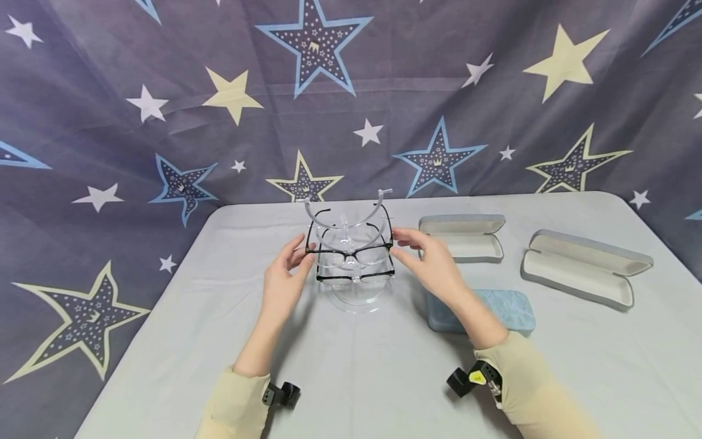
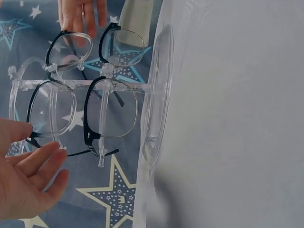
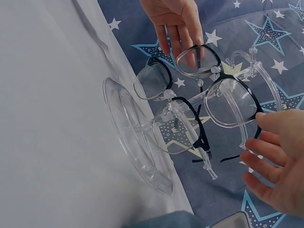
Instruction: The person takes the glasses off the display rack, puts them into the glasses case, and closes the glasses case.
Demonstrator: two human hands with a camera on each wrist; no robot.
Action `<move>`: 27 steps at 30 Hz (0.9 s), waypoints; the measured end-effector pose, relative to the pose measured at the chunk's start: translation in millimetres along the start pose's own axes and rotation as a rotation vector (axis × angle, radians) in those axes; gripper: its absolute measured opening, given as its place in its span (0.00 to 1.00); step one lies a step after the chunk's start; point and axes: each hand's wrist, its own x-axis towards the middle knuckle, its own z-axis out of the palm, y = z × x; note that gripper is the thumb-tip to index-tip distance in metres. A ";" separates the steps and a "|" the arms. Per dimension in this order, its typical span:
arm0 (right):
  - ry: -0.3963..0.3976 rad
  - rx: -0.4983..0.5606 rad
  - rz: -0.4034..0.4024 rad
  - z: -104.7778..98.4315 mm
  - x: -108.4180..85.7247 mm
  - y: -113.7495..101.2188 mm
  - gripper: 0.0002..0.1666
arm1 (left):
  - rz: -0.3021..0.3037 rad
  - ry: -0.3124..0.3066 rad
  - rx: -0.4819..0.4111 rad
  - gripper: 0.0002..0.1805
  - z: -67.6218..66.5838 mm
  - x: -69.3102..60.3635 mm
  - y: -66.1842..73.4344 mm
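Observation:
A pair of black half-rimmed eyeglasses [image 1: 349, 251] sits at the upper tier of a clear plastic display stand [image 1: 356, 302]. My left hand [image 1: 283, 280] holds its left hinge corner between thumb and fingers. At the opposite corner, my right hand [image 1: 433, 265] holds the frame the same way; the right thumb [image 3: 270, 121] touches the rim's edge. Below, a second pair of dark-rimmed eyeglasses [image 2: 90, 111] rests on the stand's lower arm, touched by neither hand. Both pairs face me with their temples pointing back.
Right of the stand lie two open grey glasses cases, one nearer [image 1: 462, 239] and one farther right [image 1: 587, 268]. A closed blue case [image 1: 504, 308] lies partly under my right forearm. Behind the white-covered table [image 1: 351, 378] hangs a star-patterned curtain [image 1: 384, 73].

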 end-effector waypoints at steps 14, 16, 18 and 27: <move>0.028 0.148 0.083 2.5 -1.7 -20.5 0.22 | -0.035 -0.021 0.000 0.22 0.0 -1.9 14.0; 0.029 0.165 0.105 1.8 -2.4 -25.5 0.22 | -0.052 -0.030 -0.012 0.22 -1.8 -4.5 25.1; 0.035 0.177 0.113 3.7 -1.6 -20.7 0.23 | -0.064 -0.020 -0.023 0.21 -3.3 -7.3 36.1; 0.071 0.206 0.099 10.7 2.2 -1.3 0.23 | -0.079 0.013 -0.058 0.21 -4.7 -9.2 43.0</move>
